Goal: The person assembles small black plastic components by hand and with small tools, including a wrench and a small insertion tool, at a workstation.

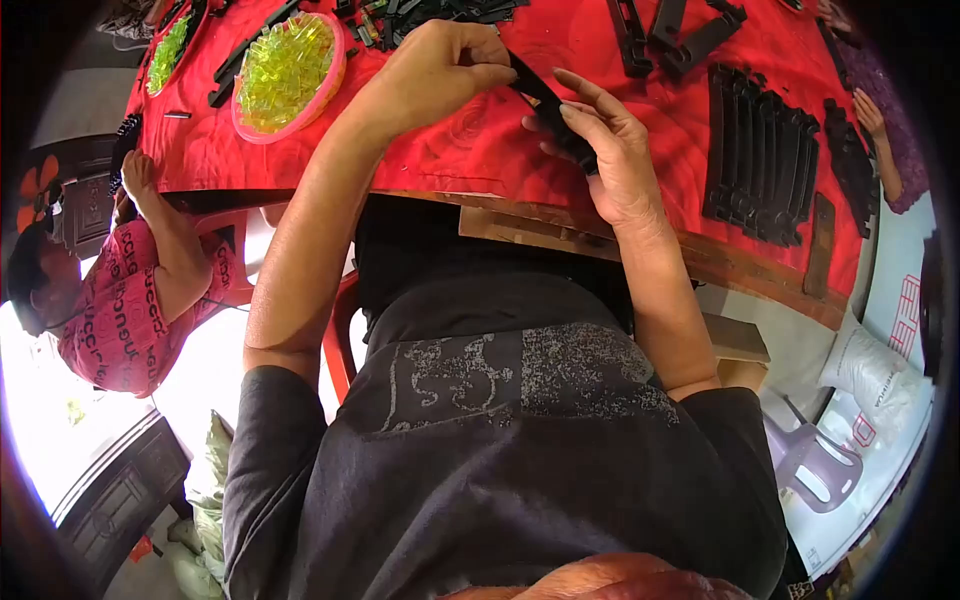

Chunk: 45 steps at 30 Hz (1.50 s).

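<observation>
A long, narrow black plastic part point(538, 90) slants between my two hands above the red-covered table point(440, 152). My left hand point(445, 68) is closed in a pinch at its upper end. Lower down, my right hand point(622, 150) holds the part from the side, thumb in front and some fingers behind, partly hidden. Left of my left forearm stands a pink basket point(341, 62) heaped with small clear yellow-green pieces point(285, 75). Beyond my left hand lies a pile of small black parts point(440, 14).
Long black parts point(760, 155) lie in a row at the right, with more black parts point(700, 40) behind them. A wooden strip point(820, 245) lies near the front edge. Co-workers' hands rest at the table's left point(137, 175) and right point(868, 112) sides.
</observation>
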Available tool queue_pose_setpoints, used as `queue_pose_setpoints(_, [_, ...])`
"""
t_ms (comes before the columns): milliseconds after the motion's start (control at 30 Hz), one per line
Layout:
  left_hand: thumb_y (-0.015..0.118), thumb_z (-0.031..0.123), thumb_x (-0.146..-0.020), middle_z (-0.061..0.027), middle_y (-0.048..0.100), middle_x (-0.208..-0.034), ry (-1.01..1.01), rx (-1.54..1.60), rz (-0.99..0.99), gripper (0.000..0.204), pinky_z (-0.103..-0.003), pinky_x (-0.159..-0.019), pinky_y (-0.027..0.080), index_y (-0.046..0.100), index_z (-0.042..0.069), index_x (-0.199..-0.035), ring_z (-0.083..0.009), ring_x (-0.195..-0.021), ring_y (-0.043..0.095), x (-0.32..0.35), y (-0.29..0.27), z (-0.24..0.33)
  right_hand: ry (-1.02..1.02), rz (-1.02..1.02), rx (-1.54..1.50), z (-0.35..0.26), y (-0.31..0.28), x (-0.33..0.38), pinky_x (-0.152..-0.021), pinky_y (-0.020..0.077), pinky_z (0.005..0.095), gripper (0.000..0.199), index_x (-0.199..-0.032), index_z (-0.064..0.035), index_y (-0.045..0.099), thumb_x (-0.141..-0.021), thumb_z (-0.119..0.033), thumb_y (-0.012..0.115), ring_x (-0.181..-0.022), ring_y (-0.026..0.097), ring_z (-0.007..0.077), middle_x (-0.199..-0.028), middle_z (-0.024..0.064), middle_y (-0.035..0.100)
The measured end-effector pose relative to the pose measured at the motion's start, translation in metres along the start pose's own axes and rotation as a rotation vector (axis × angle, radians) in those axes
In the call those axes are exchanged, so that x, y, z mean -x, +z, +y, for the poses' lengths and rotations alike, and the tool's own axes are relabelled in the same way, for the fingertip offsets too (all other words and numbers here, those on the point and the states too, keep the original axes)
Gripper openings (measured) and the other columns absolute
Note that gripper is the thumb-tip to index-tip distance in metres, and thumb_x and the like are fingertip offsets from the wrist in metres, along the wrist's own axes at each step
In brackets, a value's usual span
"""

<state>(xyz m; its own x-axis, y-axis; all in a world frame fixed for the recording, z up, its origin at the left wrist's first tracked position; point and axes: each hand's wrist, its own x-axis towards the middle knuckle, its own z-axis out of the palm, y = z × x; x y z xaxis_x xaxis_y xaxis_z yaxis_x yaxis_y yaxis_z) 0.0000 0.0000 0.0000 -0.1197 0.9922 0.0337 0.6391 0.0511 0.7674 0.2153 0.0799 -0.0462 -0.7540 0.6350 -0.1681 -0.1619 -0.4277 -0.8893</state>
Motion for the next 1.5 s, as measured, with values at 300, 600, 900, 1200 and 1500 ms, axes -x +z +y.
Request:
queue_pose_setpoints(300, [0.069,0.012,-0.093,0.0061,0.058,-0.075,-0.149,0.362,-0.052,0.010,-0.021,-0.061,0.039,0.070,0.003,-0.091,-0.0030,-0.069,0.049,0.006,-0.004,0.014,-0.053,-0.028,-0.030,0.007,-0.001,-0.001,-0.077,0.0581,0.0300,0.026,-0.122,-0.0035,0.067,-0.099,-0.011,0.058,-0.095,0.073,0.0218,-0.110,0.0092,0.073])
queue_pose_setpoints(600, [0.068,0.013,-0.093,0.0059,0.058,-0.074,-0.087,0.275,0.001,0.010,-0.021,-0.062,0.040,0.070,0.002,-0.093,-0.0026,-0.069,0.049,0.006,0.003,0.016,-0.065,-0.006,-0.042,0.008,0.000,-0.002,-0.073,0.0588,0.0254,0.023,-0.113,-0.0005,0.069,-0.092,-0.010,0.071,-0.087,0.073,0.0160,-0.097,0.0081,0.074])
queue_pose_setpoints(900, [0.068,0.014,-0.094,0.0050,0.059,-0.074,-0.063,0.144,0.044,0.013,-0.020,-0.059,0.040,0.069,0.001,-0.099,-0.0014,-0.069,0.050,0.008,0.009,0.027,-0.099,-0.008,-0.037,0.011,-0.002,-0.003,-0.079,0.0561,0.0235,0.017,-0.106,0.0004,0.070,-0.092,-0.009,0.070,-0.086,0.072,0.0147,-0.093,0.0079,0.074])
queue_pose_setpoints(1200, [0.068,0.010,-0.094,0.0025,0.062,-0.075,0.039,0.050,0.000,0.012,-0.024,-0.064,0.047,0.065,-0.001,-0.098,-0.0044,-0.071,0.056,0.006,0.002,0.020,-0.100,-0.021,0.010,0.010,-0.002,-0.003,-0.075,0.0558,0.0222,0.019,-0.112,0.0001,0.068,-0.094,-0.009,0.068,-0.088,0.072,0.0148,-0.098,0.0086,0.073])
queue_pose_setpoints(1500, [0.070,0.001,-0.081,-0.0110,0.058,-0.068,-0.025,-0.008,-0.029,0.012,-0.036,-0.059,0.045,0.061,-0.005,-0.076,-0.0180,-0.062,0.054,-0.007,-0.022,0.035,-0.096,0.022,0.137,0.002,0.008,0.001,-0.078,0.0587,0.0243,0.047,-0.136,0.0046,0.050,-0.091,0.004,0.064,-0.094,0.071,0.0172,-0.109,0.0142,0.071])
